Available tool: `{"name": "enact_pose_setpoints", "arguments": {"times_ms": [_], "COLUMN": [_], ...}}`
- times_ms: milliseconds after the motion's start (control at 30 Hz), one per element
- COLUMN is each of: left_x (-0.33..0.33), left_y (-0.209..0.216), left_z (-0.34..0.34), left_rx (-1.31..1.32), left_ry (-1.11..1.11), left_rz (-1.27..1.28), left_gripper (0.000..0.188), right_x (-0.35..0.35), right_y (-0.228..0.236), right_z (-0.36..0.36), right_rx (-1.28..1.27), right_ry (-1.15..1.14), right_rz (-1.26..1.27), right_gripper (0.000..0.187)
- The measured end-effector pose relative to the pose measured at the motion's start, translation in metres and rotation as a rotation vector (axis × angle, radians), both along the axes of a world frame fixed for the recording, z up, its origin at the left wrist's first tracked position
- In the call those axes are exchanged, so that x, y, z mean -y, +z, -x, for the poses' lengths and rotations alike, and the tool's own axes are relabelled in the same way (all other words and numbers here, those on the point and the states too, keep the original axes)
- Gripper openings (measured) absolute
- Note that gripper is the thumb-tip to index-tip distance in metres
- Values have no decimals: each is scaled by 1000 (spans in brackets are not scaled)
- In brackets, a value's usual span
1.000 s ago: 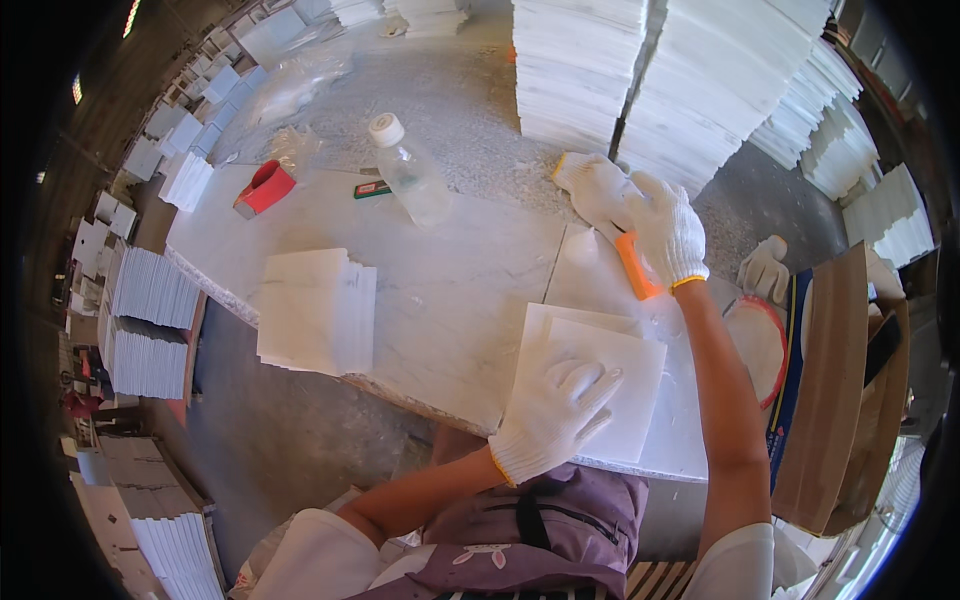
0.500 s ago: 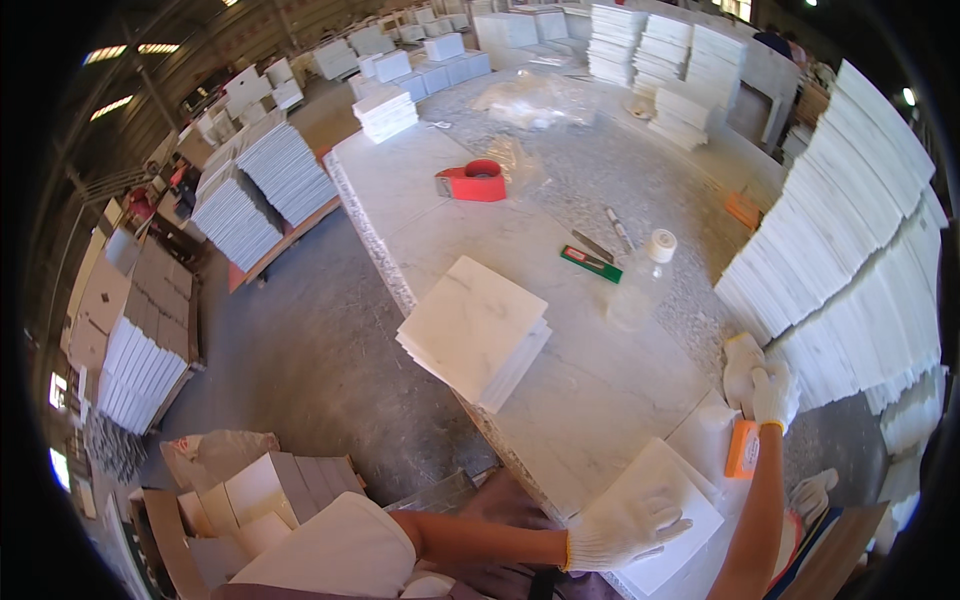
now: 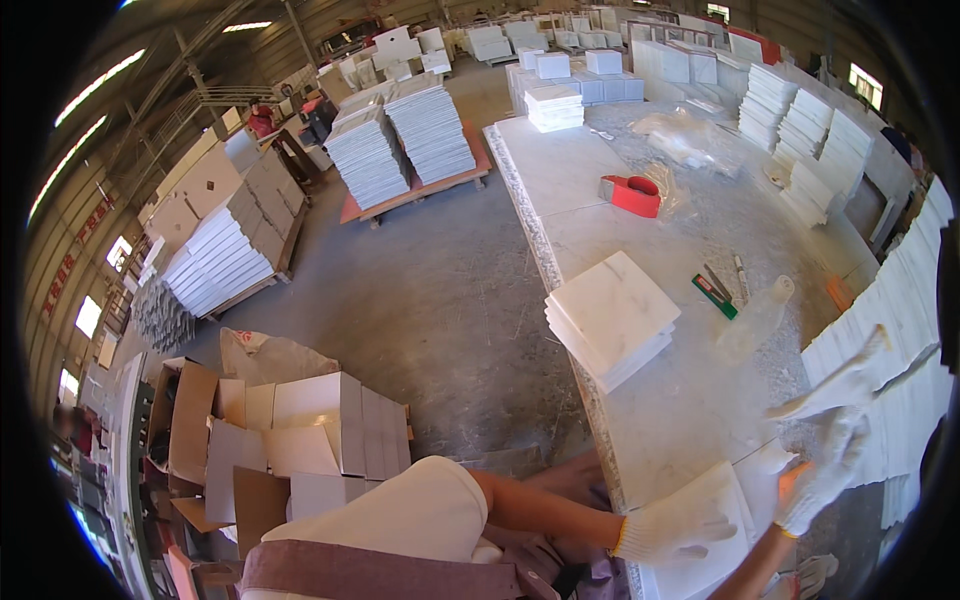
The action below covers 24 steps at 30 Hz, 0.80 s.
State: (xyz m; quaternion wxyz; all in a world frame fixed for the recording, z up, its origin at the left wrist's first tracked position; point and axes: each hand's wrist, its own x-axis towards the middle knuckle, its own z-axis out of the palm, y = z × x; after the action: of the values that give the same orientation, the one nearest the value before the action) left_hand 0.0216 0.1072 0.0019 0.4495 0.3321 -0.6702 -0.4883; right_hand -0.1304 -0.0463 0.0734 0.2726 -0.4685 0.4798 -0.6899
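Observation:
My left hand [image 3: 680,530], in a white knit glove, lies flat with fingers stretched on a white marble tile [image 3: 715,500] at the table's near edge. My right hand [image 3: 828,475], gloved likewise, is closed on a limp white cloth [image 3: 840,380], perhaps a loose glove, that spreads out beyond the fingers. An orange block [image 3: 793,482] sits beside the right wrist, partly covered by the hand. Farther up the table stands a short stack of square marble tiles [image 3: 615,310], touched by neither hand.
A red tape dispenser [image 3: 632,195], a green narrow box [image 3: 714,296], a marker [image 3: 741,278] and a clear bottle [image 3: 760,315] lie or stand on the dusty table [image 3: 570,170]. Tall tile stacks [image 3: 890,350] rise at right. Open cartons [image 3: 300,430] stand at left; loaded pallets [image 3: 400,140] lie beyond.
My view has swung to the left. My right hand has lifted the white cloth from beside the orange block, spreading it toward the tile stacks. The left hand stays on the tile.

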Motion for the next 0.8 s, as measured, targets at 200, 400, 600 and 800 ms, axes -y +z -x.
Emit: {"name": "enact_pose_setpoints", "arguments": {"times_ms": [200, 400, 600, 800], "left_x": [-9, -48, -16, -8], "left_y": [36, 15, 37, 50], "left_z": [-54, -103, -89, -100], "left_rx": [80, 354, 113, 50], "left_ry": [315, 704, 769, 797], "left_rz": [57, -97, -118, -103], "left_gripper": [57, 89, 85, 35], "right_x": [-44, -78, -78, -89], "right_y": [-52, -38, -47, -37], "right_z": [-74, -124, -113, -121], "right_rx": [110, 449, 492, 507], "right_ry": [173, 307, 309, 386], "right_rz": [-169, -395, -399, -528], "right_gripper": [13, 20, 24, 24]}}
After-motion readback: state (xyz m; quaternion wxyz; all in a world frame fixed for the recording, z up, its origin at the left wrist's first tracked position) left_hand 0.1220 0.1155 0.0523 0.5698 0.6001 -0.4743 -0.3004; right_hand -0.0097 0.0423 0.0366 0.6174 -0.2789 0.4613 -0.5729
